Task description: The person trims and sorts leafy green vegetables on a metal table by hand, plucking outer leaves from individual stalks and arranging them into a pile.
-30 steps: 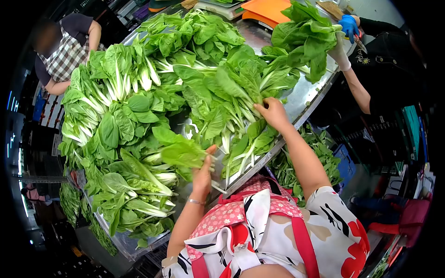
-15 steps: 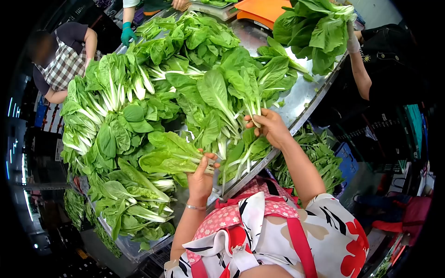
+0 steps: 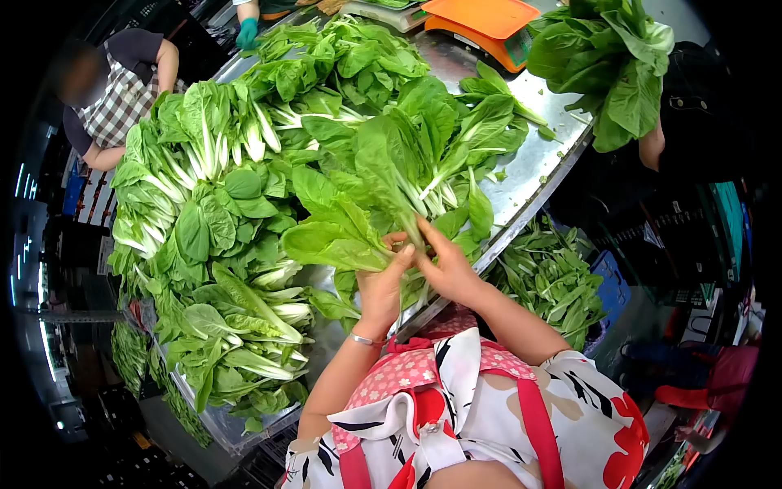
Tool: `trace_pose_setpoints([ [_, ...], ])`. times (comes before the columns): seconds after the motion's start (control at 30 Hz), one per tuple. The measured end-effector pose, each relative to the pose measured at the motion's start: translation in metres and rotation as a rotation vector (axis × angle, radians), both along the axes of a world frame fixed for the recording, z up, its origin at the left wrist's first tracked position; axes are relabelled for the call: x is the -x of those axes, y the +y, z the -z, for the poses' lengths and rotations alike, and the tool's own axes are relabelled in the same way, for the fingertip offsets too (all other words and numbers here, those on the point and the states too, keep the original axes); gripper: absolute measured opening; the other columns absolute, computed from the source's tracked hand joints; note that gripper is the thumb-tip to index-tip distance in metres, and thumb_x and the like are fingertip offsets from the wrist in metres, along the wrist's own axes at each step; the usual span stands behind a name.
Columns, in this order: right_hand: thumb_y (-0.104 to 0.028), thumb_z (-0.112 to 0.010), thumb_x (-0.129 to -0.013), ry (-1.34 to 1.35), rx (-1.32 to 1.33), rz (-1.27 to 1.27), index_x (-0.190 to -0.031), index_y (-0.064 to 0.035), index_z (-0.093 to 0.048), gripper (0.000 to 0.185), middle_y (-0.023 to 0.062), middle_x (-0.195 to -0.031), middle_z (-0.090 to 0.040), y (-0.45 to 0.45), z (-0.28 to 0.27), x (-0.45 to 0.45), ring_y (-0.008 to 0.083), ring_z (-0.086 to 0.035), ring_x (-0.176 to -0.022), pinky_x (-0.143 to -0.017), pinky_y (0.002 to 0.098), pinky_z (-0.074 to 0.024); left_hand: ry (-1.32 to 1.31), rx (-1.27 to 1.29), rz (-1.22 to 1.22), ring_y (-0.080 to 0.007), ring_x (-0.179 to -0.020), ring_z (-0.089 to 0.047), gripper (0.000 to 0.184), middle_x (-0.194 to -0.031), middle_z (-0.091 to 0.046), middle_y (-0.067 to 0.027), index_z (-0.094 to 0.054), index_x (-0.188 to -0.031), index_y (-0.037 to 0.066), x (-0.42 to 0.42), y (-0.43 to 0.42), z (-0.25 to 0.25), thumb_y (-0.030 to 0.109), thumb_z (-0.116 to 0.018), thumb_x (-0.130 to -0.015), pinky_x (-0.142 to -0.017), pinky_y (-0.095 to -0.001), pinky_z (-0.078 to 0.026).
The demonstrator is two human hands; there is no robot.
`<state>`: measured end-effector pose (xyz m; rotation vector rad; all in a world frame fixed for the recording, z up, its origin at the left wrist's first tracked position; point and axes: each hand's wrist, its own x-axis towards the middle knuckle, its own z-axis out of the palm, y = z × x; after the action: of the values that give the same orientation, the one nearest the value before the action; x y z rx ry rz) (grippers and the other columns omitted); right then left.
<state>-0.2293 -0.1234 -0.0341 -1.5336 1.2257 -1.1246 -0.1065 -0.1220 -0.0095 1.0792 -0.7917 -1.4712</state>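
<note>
My left hand (image 3: 386, 281) is closed round the stem end of a light green leafy bunch (image 3: 338, 236), whose leaves point to the left. Touching it, my right hand (image 3: 444, 265) grips the stem of a darker leafy stalk (image 3: 384, 167) that stands up and leans left. Both hands meet over the near edge of the metal table (image 3: 533, 163). Behind them lie loose leafy greens (image 3: 432, 122) with white stems. More heads of greens (image 3: 208, 143) are piled on the left side, and several (image 3: 244, 346) lie at the near left.
An orange scale (image 3: 481, 18) stands at the back. At the right, a co-worker's arm (image 3: 652, 147) is beneath a large bunch (image 3: 607, 65). Another person (image 3: 122, 90) is at the left; a green-gloved hand (image 3: 247, 34) shows at the back edge. Below the table are greens in a crate (image 3: 550, 281).
My hands have come together, the left moving right with its bunch and the right moving down-left with a stalk taken from the pile. The co-worker's large bunch has shifted right.
</note>
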Motion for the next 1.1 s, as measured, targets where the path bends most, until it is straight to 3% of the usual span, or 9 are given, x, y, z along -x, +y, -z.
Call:
trace_pose_setpoints([
  [0.03,-0.019,-0.052,-0.085,0.248,0.194,0.017,-0.129,0.0002,-0.031,0.053,0.0218,-0.112,-0.052,0.004,-0.005,-0.003,0.0293,-0.053,-0.103,-0.087,0.0315,-0.0408,0.001,0.002,-0.003,-0.0107,-0.076,-0.052,0.019,-0.091,-0.057,-0.0042,-0.053,-0.093,0.001,-0.004,0.000,0.004,0.005,-0.062,-0.077,-0.065,-0.0227,-0.042],
  [0.1,-0.019,-0.054,-0.083,0.206,0.175,-0.041,-0.129,-0.0011,-0.034,0.053,0.0249,-0.113,-0.050,0.008,-0.010,-0.004,0.0326,-0.049,-0.107,-0.089,0.0332,-0.0390,-0.021,-0.001,-0.053,-0.0101,-0.073,-0.051,0.018,-0.087,-0.056,-0.0032,-0.055,-0.092,0.000,-0.013,0.002,0.015,0.003,-0.063,-0.076,-0.064,-0.0222,-0.041],
  [0.3,-0.009,-0.061,-0.079,-0.374,-0.228,-0.018,-0.124,-0.0025,-0.042,0.050,0.0115,-0.105,-0.056,0.008,-0.002,-0.014,0.0159,-0.056,-0.089,-0.076,0.0258,-0.0448,0.037,-0.046,-0.066,-0.0121,-0.069,-0.052,0.017,-0.083,-0.055,-0.0042,-0.052,-0.089,0.003,-0.019,0.010,0.012,-0.001,-0.062,-0.076,-0.062,-0.0248,-0.042],
  [0.47,-0.010,-0.064,-0.077,-0.343,-0.426,-0.024,-0.107,0.0022,-0.052,0.034,0.0040,-0.083,-0.057,0.009,-0.005,-0.018,0.0093,-0.054,-0.070,-0.059,0.0214,-0.0449,0.047,0.008,-0.057,-0.0123,-0.071,-0.054,0.016,-0.080,-0.056,-0.0049,-0.049,-0.083,0.004,-0.034,0.016,0.009,0.005,-0.063,-0.077,-0.065,-0.0250,-0.042],
  [0.57,-0.009,-0.064,-0.077,-0.644,-0.616,-0.132,-0.095,0.0023,-0.054,0.024,0.0025,-0.078,-0.057,0.009,-0.010,-0.019,0.0077,-0.052,-0.061,-0.054,0.0207,-0.0426,0.153,-0.067,-0.158,-0.0140,-0.067,-0.055,0.017,-0.078,-0.056,-0.0061,-0.046,-0.083,0.005,-0.043,0.024,0.018,0.005,-0.062,-0.077,-0.062,-0.0255,-0.042],
  [0.73,-0.012,-0.069,-0.074,-0.445,-0.339,-0.013,-0.092,0.0016,-0.056,0.026,-0.0003,-0.071,-0.052,0.008,0.008,-0.029,0.0056,-0.048,-0.062,-0.052,0.0191,-0.0405,0.153,-0.442,-0.163,-0.0140,-0.069,-0.055,0.016,-0.081,-0.056,-0.0041,-0.047,-0.085,0.008,-0.044,0.041,0.035,0.005,-0.062,-0.078,-0.052,-0.0230,-0.043],
  [0.83,-0.011,-0.072,-0.069,-0.251,-0.190,0.042,-0.093,0.0014,-0.056,0.031,-0.0012,-0.071,-0.050,0.005,0.010,-0.026,0.0060,-0.046,-0.063,-0.055,0.0195,-0.0393,-0.050,-0.329,-0.288,-0.0147,-0.073,-0.056,0.017,-0.082,-0.056,-0.0049,-0.047,-0.085,0.008,-0.053,0.050,0.029,0.007,-0.063,-0.078,-0.056,-0.0243,-0.044],
  [0.93,-0.012,-0.072,-0.068,-0.276,-0.256,0.003,-0.089,0.0006,-0.055,0.030,0.0004,-0.070,-0.050,0.006,0.006,-0.026,0.0072,-0.046,-0.062,-0.055,0.0209,-0.0396,0.002,-0.236,-0.260,-0.0144,-0.076,-0.055,0.016,-0.084,-0.055,-0.0050,-0.048,-0.082,0.007,-0.049,0.044,0.011,0.007,-0.063,-0.078,-0.061,-0.0263,-0.044],
  [1.1,-0.016,-0.070,-0.071,0.110,-0.012,-0.091,-0.081,0.0002,-0.051,0.027,0.0049,-0.071,-0.054,0.009,0.003,-0.025,0.0095,-0.048,-0.060,-0.054,0.0242,-0.0410,0.190,-0.116,-0.179,-0.0119,-0.070,-0.052,0.016,-0.085,-0.057,-0.0041,-0.053,-0.087,0.003,-0.035,0.031,0.023,0.003,-0.064,-0.075,-0.064,-0.0244,-0.041],
])
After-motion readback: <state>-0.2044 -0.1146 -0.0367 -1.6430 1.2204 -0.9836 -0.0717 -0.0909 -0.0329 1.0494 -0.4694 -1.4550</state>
